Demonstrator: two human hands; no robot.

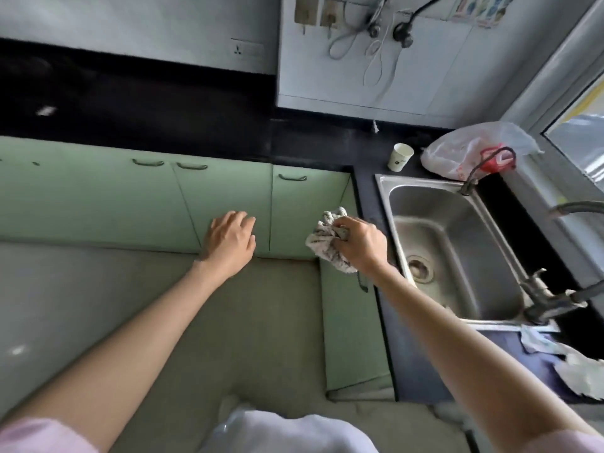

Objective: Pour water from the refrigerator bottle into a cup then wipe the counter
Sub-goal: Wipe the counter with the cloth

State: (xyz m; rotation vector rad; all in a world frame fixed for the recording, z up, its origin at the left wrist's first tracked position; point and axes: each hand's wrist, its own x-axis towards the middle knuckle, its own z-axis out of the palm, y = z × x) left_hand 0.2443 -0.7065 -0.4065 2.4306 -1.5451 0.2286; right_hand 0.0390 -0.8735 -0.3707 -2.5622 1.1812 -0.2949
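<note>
Grey and crumpled, the cloth (330, 243) hangs bunched in the right hand (358, 245), whose fingers are curled round its upper folds while the loose end droops below the fist. That hand is held in the air just left of the near-left corner of the sink (385, 191), above the edge of the black counter (366, 191) and the pale green cupboards (212, 197) below it. The left hand (228, 243) is further left, palm down with its fingers relaxed and slightly spread, holding nothing, in front of the cupboard doors. The white paper cup (400, 157) stands upright on the counter at the far side of the sink, just beyond its far-left corner, well apart from both hands. Whether it holds water cannot be told from this angle. Just right of the cup lies a crumpled plastic bag (464, 148) with something red inside it. The steel sink has a round drain (419, 269) in its bowl, and a dark tap (552, 302) stands at its near-right side. To the near right another pale rag (578, 371) lies on the counter by the sink rim. On the far wall a white panel carries hooks and looped cords (376, 57). Pink sleeves show at the bottom corners.
</note>
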